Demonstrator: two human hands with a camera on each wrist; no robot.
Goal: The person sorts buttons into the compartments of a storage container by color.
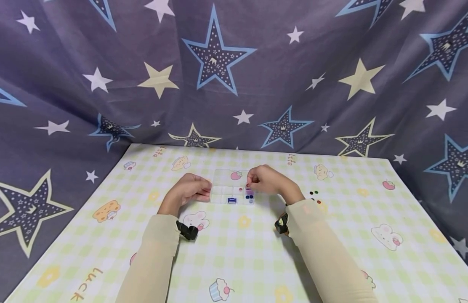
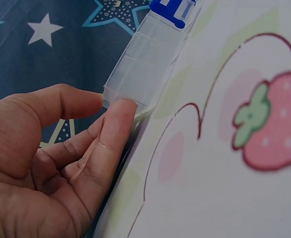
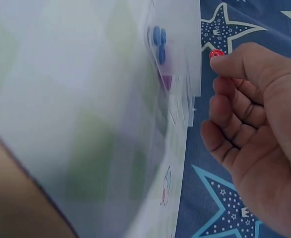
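Note:
A clear plastic compartment box [image 1: 221, 198] with a blue latch [image 1: 232, 200] sits on the table, its transparent lid [image 1: 222, 176] raised at the back. My left hand [image 1: 190, 188] pinches the box's left end between thumb and finger. Between the thumb and fingertip of my right hand [image 1: 267, 180] is a small red button [image 3: 216, 53], held above the box's right side. Blue buttons [image 3: 157, 35] lie in a right-hand compartment, with something purple behind them. Another compartment contains a small red piece [image 1: 240, 189].
Right of the box, several loose small pieces lie on the cloth, among them a black one [image 1: 311, 192], a green one [image 1: 316, 192] and a red one [image 1: 319, 202]. A checked tablecloth [image 1: 241, 244] covers the table; a star-patterned curtain [image 1: 256, 97] hangs behind.

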